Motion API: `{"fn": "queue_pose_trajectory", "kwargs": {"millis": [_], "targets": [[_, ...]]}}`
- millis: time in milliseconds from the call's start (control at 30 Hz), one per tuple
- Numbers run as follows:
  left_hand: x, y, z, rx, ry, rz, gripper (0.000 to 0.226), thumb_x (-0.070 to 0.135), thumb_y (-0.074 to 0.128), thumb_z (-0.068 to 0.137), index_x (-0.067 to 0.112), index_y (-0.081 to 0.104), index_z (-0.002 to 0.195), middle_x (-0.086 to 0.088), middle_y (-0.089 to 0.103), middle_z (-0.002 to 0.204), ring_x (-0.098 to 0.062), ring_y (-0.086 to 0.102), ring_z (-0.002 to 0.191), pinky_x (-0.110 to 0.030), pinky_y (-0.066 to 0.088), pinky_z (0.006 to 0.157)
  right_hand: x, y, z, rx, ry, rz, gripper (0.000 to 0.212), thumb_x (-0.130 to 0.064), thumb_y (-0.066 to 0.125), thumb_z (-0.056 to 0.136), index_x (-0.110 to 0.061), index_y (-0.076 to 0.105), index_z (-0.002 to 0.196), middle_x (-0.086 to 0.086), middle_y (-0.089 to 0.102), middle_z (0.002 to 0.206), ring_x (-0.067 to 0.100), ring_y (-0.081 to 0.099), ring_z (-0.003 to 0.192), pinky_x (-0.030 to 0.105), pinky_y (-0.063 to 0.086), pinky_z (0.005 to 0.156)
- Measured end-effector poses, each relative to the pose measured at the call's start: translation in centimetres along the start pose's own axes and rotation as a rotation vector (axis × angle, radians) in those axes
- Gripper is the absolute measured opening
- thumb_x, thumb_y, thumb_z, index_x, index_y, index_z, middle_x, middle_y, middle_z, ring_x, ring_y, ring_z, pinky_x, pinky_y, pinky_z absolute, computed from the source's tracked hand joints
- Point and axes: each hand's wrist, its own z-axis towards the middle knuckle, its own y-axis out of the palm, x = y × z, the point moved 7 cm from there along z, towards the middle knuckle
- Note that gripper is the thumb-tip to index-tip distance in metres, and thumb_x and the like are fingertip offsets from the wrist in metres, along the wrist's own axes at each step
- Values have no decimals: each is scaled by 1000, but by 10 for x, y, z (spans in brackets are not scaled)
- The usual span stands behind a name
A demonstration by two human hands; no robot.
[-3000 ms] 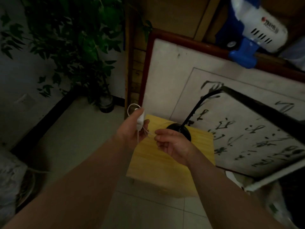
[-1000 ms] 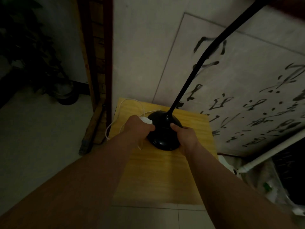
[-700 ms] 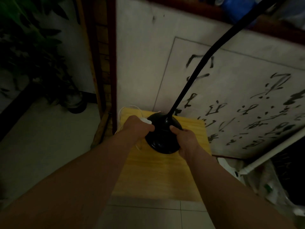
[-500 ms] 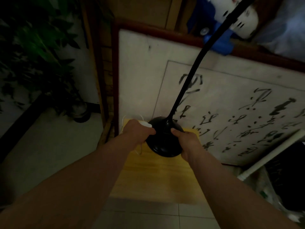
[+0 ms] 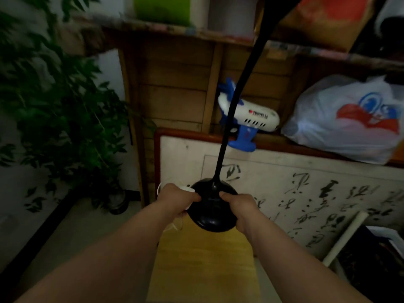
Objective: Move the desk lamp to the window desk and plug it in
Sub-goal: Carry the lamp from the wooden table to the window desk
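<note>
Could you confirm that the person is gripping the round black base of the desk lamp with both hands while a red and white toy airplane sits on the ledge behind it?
Not quite: the head view shows the toy airplane is blue and white, not red and white. The rest holds: the left hand and right hand grip the lamp base from either side, and the airplane sits on the ledge behind it.

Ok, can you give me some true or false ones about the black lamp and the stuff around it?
1. Both hands grip the round black lamp base. True: left hand, right hand.
2. The left hand also holds a white plug. True.
3. The leafy green potted plant stands right of the lamp. False: it stands left.
4. The blue-and-white toy airplane lies on the floor. False: it sits on a wooden shelf.
5. The white plastic bag is beside the airplane. True.
</note>
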Motion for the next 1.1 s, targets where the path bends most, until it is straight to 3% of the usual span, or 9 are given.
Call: {"fn": "queue_pose_trajectory", "kwargs": {"millis": [67, 233, 300, 400, 500, 633, 833, 1000, 1100], "targets": [[23, -5, -20, 10, 26, 3, 39, 10, 78, 75, 7, 48, 100, -7, 53, 87, -21, 57, 79, -31, 54, 55, -20, -3, -17, 2, -18, -1, 78, -34, 83, 65, 1, 56, 128, 23, 63, 122, 38, 65, 100, 50, 57, 87], [71, -19, -60, 53, 79, 37, 31, 12, 80, 73, 10, 49, 78, -8, 55, 86, -28, 60, 90, -43, 58, 83, -64, -13, -60, 12, -50, 12, 72, -33, 83, 63, 0, 58, 121, 23, 63, 117, 40, 67, 95, 53, 59, 81], [85, -21, -76, 49, 86, 38, 30, 11, 79, 73, 8, 51, 83, -10, 56, 90, -28, 60, 91, -42, 59, 81, -76, -16, -74, 6, -48, 29, 67, -31, 83, 66, 1, 58, 120, 23, 64, 116, 40, 67, 94, 54, 59, 81], [104, -24, -103, 38, 90, 43, 41, 9, 78, 74, 4, 52, 105, -12, 57, 98, -28, 60, 92, -41, 59, 77, -94, -21, -92, -4, -67, 55, 79, -36, 84, 54, -1, 58, 120, 23, 65, 114, 41, 67, 92, 55, 58, 81], [120, -25, -128, 41, 97, 48, 51, 10, 79, 73, 3, 52, 116, -14, 58, 104, -27, 60, 92, -36, 58, 66, -108, -27, -106, -15, -76, 52, 78, -36, 83, 51, -2, 59, 118, 22, 65, 111, 41, 68, 91, 56, 58, 80], [137, -27, -157, 58, 101, 51, 57, 10, 80, 72, 4, 49, 120, -9, 53, 90, -24, 57, 84, -33, 57, 60, -125, -36, -132, -18, -60, 60, 74, -32, 83, 54, -5, 57, 118, 22, 64, 113, 41, 67, 90, 57, 57, 80], [149, -31, -193, 101, 80, 97, 57, 12, 80, 72, 7, 49, 119, -8, 52, 86, -20, 55, 72, -28, 50, 48, -133, -41, -141, -45, -70, 65, 78, -32, 83, 48, -10, 59, 120, 20, 62, 114, 40, 67, 90, 55, 57, 80], [153, -34, -212, 120, 65, 91, 55, 12, 80, 73, 6, 51, 119, -9, 54, 87, -21, 57, 71, -30, 53, 50, -138, -44, -153, -58, -82, 44, 85, -33, 84, 47, -15, 56, 124, 18, 61, 115, 40, 66, 91, 54, 57, 81], [153, -36, -219, 129, 71, 99, 53, 14, 81, 72, 5, 54, 117, -12, 59, 97, -23, 60, 76, -35, 60, 64, -147, -48, -179, -72, -81, 28, 77, -30, 84, 55, -14, 55, 125, 18, 62, 114, 39, 66, 92, 51, 57, 84]]}}
